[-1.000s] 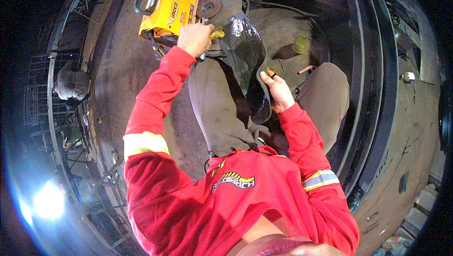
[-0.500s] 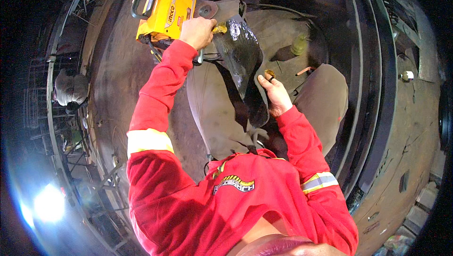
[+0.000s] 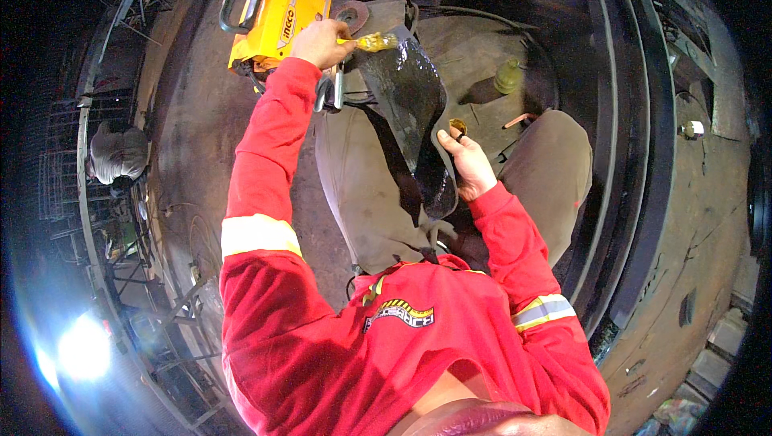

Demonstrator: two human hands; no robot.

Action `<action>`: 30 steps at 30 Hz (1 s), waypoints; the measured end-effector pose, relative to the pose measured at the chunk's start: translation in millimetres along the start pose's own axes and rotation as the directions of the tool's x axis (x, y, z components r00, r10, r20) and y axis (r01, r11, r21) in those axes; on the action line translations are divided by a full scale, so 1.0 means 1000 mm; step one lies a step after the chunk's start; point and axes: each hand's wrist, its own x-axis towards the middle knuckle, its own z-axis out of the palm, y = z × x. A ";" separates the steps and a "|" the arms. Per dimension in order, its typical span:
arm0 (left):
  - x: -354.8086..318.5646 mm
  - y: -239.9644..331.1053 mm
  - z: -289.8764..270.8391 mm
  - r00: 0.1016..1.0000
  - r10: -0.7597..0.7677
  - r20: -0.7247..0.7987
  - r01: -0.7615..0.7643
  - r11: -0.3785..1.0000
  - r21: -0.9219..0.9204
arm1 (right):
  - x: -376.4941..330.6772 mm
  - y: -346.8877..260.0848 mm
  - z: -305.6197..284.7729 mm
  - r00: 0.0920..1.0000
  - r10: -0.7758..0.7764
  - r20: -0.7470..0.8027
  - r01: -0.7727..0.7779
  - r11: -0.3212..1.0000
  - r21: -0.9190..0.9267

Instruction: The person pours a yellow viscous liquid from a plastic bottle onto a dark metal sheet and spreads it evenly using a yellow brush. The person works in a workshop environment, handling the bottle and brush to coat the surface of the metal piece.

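Observation:
My left hand point(image 3: 320, 42) reaches forward and grips a small yellow, translucent item point(image 3: 375, 40) whose tip pokes right over the top of a shiny black curved sheet point(image 3: 412, 102). The sheet lies across my lap between my grey-trousered knees. My right hand point(image 3: 468, 169) rests at the sheet's right edge and pinches a small round brown piece point(image 3: 458, 126) in its fingertips. A yellow box-shaped machine point(image 3: 273, 14) with a black handle stands just beyond my left hand.
A yellowish bottle point(image 3: 507, 76) and a short rod point(image 3: 519, 121) lie on the dirty steel floor ahead of my right knee. Curved steel rails point(image 3: 635, 195) run along the right. A bundled grey shape point(image 3: 117, 154) and a bright light point(image 3: 80, 347) are at the left.
My left hand has lifted a little toward the yellow machine, bringing the yellow item over the top of the black sheet. The right hand has hardly moved.

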 end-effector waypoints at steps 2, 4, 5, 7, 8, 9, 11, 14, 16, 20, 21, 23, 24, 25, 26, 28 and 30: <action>0.001 0.003 -0.007 0.997 -0.081 0.017 0.078 0.986 0.149 | -0.003 -0.003 0.001 0.999 -0.004 0.042 0.003 1.000 0.009; 0.004 0.003 -0.013 0.995 -0.095 -0.012 0.096 0.977 0.193 | -0.004 -0.004 0.002 0.999 -0.005 0.053 0.004 1.000 0.017; 0.005 0.003 -0.018 0.995 -0.099 -0.027 0.103 0.971 0.217 | -0.004 -0.003 0.002 0.999 -0.005 0.042 0.004 1.000 0.022; -0.003 -0.006 -0.034 0.998 0.043 -0.048 -0.042 0.998 0.037 | -0.004 -0.004 0.003 0.999 0.006 0.039 -0.007 1.000 0.022; -0.007 -0.008 -0.038 0.992 0.120 -0.039 -0.122 0.991 -0.054 | -0.004 -0.006 0.003 0.999 0.019 0.036 -0.019 1.000 0.015; -0.012 -0.007 -0.041 0.981 0.193 -0.035 -0.196 0.970 -0.141 | -0.004 -0.007 0.003 0.999 0.033 0.037 -0.034 0.999 0.010; -0.033 0.010 -0.049 0.945 0.297 0.134 -0.251 0.927 -0.279 | -0.007 -0.009 0.004 0.999 0.036 0.007 -0.036 0.999 0.013; -0.059 0.035 -0.044 0.892 0.397 0.214 -0.313 0.886 -0.341 | -0.005 -0.007 0.006 0.999 0.036 0.002 -0.036 0.999 0.032; -0.064 0.049 -0.035 0.900 0.395 0.182 -0.336 0.898 -0.285 | -0.002 -0.005 0.003 0.999 0.037 0.032 -0.039 0.998 0.044; -0.046 0.052 -0.026 0.933 0.355 0.056 -0.350 0.933 -0.084 | 0.000 -0.002 0.000 0.996 0.054 0.065 -0.058 0.996 0.064; -0.040 0.051 -0.025 0.937 0.345 0.051 -0.343 0.938 -0.048 | 0.000 -0.002 0.001 0.997 0.057 0.057 -0.062 0.996 0.072; -0.030 0.051 -0.023 0.945 0.323 0.043 -0.325 0.945 0.026 | -0.003 -0.004 0.004 0.997 0.066 0.042 -0.069 0.995 0.077; -0.023 0.052 -0.022 0.951 0.306 0.052 -0.309 0.949 0.059 | -0.004 -0.005 0.005 0.997 0.071 0.035 -0.073 0.994 0.080; -0.018 0.053 -0.022 0.952 0.306 0.030 -0.307 0.947 0.088 | -0.003 -0.003 0.004 0.997 0.072 0.025 -0.074 0.994 0.080; -0.013 0.056 -0.024 0.951 0.309 0.008 -0.308 0.944 0.114 | -0.002 -0.002 0.002 0.997 0.072 0.011 -0.072 0.994 0.081; 0.000 0.061 -0.026 0.950 0.313 -0.005 -0.307 0.934 0.183 | -0.001 -0.002 -0.001 0.998 0.065 0.018 -0.066 0.994 0.091; 0.015 0.057 -0.022 0.950 0.313 0.008 -0.307 0.926 0.218 | -0.002 -0.003 -0.001 0.996 0.055 0.064 -0.062 0.992 0.111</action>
